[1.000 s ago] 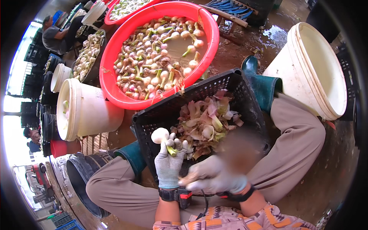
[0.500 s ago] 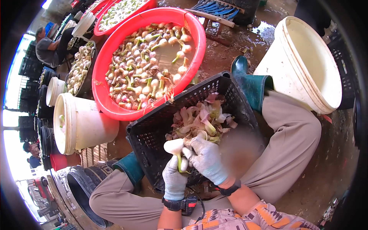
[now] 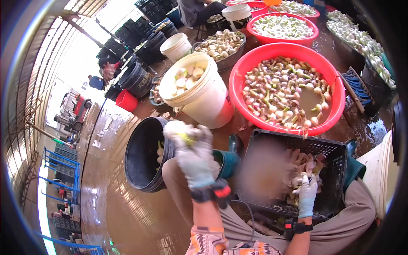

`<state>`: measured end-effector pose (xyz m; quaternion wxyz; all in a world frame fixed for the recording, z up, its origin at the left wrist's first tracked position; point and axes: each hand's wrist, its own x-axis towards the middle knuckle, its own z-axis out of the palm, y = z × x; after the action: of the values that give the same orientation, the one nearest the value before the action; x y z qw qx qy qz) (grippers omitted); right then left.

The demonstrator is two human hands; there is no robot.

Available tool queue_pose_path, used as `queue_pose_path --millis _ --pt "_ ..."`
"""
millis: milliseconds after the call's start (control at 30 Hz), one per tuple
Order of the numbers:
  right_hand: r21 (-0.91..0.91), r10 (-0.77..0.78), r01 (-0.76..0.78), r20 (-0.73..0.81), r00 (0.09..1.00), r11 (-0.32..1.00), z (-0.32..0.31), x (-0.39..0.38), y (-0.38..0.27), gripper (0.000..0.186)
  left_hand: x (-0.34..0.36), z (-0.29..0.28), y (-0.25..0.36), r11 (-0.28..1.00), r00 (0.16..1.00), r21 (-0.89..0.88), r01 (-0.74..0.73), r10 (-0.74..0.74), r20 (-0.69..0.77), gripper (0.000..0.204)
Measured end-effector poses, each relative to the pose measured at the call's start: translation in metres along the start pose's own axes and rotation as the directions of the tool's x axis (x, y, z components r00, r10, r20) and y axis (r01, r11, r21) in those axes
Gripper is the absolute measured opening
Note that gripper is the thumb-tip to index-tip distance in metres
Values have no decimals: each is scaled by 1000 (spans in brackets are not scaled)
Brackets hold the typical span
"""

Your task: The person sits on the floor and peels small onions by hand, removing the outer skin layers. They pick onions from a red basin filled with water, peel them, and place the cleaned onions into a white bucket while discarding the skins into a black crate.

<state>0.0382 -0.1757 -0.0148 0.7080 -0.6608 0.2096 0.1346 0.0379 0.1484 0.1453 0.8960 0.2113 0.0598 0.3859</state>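
Note:
My left hand, in a pale work glove, is raised over my left knee and closed around a white fresh garlic bulb; both are smeared by motion. Beside it stands a black bucket with a few garlic bulbs inside. Between my legs is a black perforated crate holding pinkish garlic peels. Down among those peels is my right hand, also gloved, its fingers curled in; whatever they hold is hidden. A blurred patch covers part of the crate.
Beyond the crate sits a red tub of unpeeled garlic in water. A white bucket of peeled bulbs stands left of it. More red tubs and a grey basin hold garlic farther back. Another white bucket is at the right.
My view has swung left. My left hand has moved away from the right, carrying the garlic bulb toward the black bucket. My right hand has let go of the bulb and lowered into the peels.

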Motion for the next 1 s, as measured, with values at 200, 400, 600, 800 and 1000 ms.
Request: queue_pose_path --millis 200,400,600,800,1000 --pt "-350 -396 368 -9 918 861 -8 9 10 17 77 55 -93 948 973 300 109 -163 161 36" --pt "-415 -317 223 -172 933 882 -29 20 21 27 93 114 -376 357 608 909 213 -777 162 30" --pt "-263 -241 193 -163 957 945 -9 44 -8 22 129 62 -591 -76 299 699 -711 -933 202 46" --pt "23 339 -338 -58 939 941 -26 72 -17 22 88 38 -698 -171 154 332 -928 -985 -77 60" --pt "209 357 -352 12 934 913 -29 72 -22 23 104 -7 -683 -130 86 228 -965 -977 -195 39"
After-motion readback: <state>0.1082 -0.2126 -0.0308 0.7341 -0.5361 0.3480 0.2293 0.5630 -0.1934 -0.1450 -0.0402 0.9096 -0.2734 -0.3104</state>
